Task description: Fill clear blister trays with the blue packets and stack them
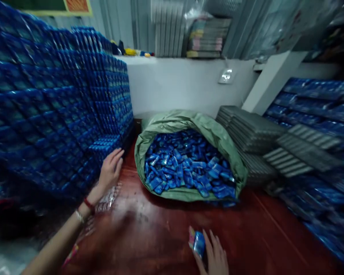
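Handling seems the step: right hand [215, 256] pinching a blue packet [199, 243] at one o'clock, left hand [110, 170] loosely open (holding nothing) at eleven; next probably calls for a steady grip.

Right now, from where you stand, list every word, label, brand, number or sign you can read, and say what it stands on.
None can be read.
Blue packet at the right hand: print too blurred.
Small blue packets in the green sack: print too small and blurred.
Stacked blue packs on the left: markings too blurred.
Yellow-edged board, upper left: no legible text.
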A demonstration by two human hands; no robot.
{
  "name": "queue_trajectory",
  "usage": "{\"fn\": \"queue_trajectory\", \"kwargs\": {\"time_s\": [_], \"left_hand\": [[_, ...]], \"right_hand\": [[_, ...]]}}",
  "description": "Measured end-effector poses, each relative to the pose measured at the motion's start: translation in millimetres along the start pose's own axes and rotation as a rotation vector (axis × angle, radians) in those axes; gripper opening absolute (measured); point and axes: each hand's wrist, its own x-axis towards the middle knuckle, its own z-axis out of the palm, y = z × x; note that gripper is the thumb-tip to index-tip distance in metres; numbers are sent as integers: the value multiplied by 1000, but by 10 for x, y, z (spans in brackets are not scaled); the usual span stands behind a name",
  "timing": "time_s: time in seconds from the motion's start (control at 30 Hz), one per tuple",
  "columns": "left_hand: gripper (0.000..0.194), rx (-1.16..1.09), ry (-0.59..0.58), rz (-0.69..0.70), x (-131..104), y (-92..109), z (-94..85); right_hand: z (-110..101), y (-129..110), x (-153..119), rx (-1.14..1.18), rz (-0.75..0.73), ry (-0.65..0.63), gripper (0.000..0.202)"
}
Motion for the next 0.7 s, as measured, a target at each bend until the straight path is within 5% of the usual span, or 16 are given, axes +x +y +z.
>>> {"fn": "queue_trajectory", "kwargs": {"time_s": [0.1,0.17,0.27,0.37,0.47,0.53,0.63,0.7], "left_hand": [[42,-128,-193,11,-797,515,381],[45,-116,-336,8,-1111,778,740],[53,9,-372,-169,-1242,926,1269],[59,-11,-363,-326,-1224,843,1584],[67,-213,-269,-361,-1250,687,1610],[74,-327,-107,-438,-1273,588,1508],[86,-515,53,-750,-1226,493,1337],[82,-781,-20,-925,-1140,484,1303]], "right_hand": [[250,20,55,-175,-129,3,70],[447,-137,197,-203,-222,-75,65],[669,-486,516,-181,-292,-149,59],[711,-711,796,-61,-277,-161,55],[585,-667,917,240,-180,-64,44],[440,-518,937,495,-12,82,42],[149,-238,1001,819,281,306,48],[-59,-88,1112,969,387,369,54]]}}
